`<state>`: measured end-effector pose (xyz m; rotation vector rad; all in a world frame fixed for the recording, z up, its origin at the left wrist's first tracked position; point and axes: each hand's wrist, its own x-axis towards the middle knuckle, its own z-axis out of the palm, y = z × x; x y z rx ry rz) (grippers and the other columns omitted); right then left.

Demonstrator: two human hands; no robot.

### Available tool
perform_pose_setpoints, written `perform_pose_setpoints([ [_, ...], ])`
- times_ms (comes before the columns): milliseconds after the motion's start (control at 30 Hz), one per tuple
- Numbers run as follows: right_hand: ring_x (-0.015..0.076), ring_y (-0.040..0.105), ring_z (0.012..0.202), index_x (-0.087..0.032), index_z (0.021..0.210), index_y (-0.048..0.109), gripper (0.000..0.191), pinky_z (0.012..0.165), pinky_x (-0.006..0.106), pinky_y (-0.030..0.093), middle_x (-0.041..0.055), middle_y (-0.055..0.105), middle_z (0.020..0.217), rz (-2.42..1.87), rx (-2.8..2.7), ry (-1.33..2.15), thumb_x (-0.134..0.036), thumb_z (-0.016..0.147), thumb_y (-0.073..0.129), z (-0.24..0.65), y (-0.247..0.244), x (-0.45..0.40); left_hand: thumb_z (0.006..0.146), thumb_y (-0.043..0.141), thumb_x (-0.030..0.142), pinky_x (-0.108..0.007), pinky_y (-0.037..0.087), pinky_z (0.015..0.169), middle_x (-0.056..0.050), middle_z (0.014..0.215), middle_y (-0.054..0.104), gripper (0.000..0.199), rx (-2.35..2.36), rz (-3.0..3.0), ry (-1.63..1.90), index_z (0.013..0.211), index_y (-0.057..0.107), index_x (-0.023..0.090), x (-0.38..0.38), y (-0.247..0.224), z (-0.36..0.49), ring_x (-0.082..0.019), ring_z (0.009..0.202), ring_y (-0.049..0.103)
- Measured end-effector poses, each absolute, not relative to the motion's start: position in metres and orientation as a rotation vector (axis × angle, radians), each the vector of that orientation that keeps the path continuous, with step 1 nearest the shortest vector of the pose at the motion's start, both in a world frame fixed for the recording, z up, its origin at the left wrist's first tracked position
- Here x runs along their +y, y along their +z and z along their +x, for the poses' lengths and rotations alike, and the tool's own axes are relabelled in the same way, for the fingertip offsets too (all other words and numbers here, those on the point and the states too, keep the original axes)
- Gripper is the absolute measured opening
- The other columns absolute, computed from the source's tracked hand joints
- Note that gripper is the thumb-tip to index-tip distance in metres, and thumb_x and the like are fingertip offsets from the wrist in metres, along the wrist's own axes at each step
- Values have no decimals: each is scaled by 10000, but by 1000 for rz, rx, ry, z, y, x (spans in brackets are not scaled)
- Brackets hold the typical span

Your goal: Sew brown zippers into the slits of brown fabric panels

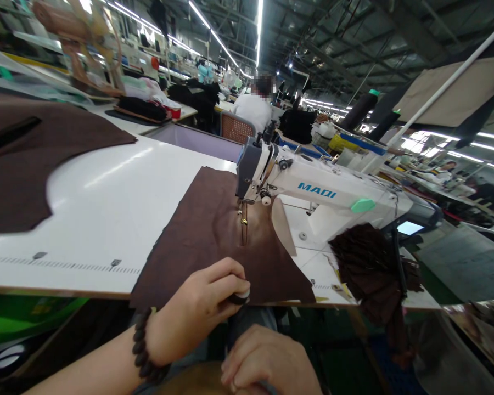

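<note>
A dark brown fabric panel [189, 230] lies flat under the needle of a white sewing machine [321, 192]. In its middle is a narrow slit with a zipper [244, 233] and a gold-coloured slider. My left hand [209, 291], with a beaded bracelet on the wrist, is over the panel's front edge. Its fingers are closed on a small dark round piece [241, 298] with a pale top, too small to name. Lower down, in front of the table edge, my right hand [271, 362] is closed with curled fingers. Whatever it may hold is hidden.
Another brown fabric piece [16, 164] with a dark slit lies on the white table [107, 219] at left. A bundle of dark brown pieces [366, 263] hangs at the right edge. Beyond the machine, a person in white [253, 109] sits near a brown chair [236, 129].
</note>
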<state>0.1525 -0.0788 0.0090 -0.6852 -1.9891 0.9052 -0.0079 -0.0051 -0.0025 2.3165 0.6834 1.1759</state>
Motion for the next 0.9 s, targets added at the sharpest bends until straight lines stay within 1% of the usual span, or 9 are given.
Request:
perform_pose_setpoints([
  [100,144,633,719,-217,827,565,116,642,252,513,57,668,750,-783,-1850,922,-224,890,467,165,12,-80,764,592,100,-138,448,584,-17,792,587,57,697,2187,1149,761,594,156,0,0,-10,-73,634,559],
  [200,150,611,721,-217,862,568,115,646,274,502,60,644,755,-837,-1693,941,-241,897,460,174,13,-83,738,639,145,-153,451,571,-22,766,601,20,648,2056,1076,741,620,152,3,0,-13,-85,627,567],
  [300,146,601,738,-218,856,574,105,662,269,488,50,629,771,-858,-1630,985,-221,889,474,178,11,-84,717,680,187,-161,446,561,-18,735,602,65,612,1882,997,744,640,144,4,-2,-15,-91,617,566],
  [433,142,600,757,-216,839,580,103,681,264,482,41,624,788,-913,-1571,1055,-203,876,485,176,6,-83,644,748,261,-173,433,530,-4,684,589,176,614,1616,830,704,646,130,4,-3,-15,-99,582,546],
  [500,147,614,741,-211,826,582,101,675,271,492,47,644,771,-850,-1638,1081,-209,870,492,171,5,-81,630,751,257,-175,423,526,3,653,585,175,667,1570,812,677,642,128,4,-3,-13,-101,576,537],
  [600,157,646,776,-213,792,583,158,699,282,516,61,682,781,-675,-1833,1198,-249,892,466,165,5,-79,658,718,222,-176,417,548,10,647,598,113,752,1702,905,676,640,142,4,-3,-11,-98,583,543],
  [667,161,651,818,-223,814,592,174,729,293,524,64,691,816,-610,-1876,1250,-284,901,453,166,7,-79,684,695,208,-179,424,573,10,671,609,77,780,1829,971,692,640,155,5,-3,-12,-102,609,560],
  [767,170,646,813,-226,876,605,121,720,308,525,70,685,831,-704,-1730,1160,-279,880,497,177,12,-81,713,680,207,-174,436,584,11,695,614,52,771,1961,1001,727,642,174,6,-2,-18,-105,627,575],
  [900,149,631,759,-220,835,613,93,685,272,505,51,664,816,-926,-1524,1095,-259,862,532,199,16,-85,760,655,199,-139,450,607,7,766,623,90,644,2113,961,849,658,210,6,-4,-25,-96,652,594],
])
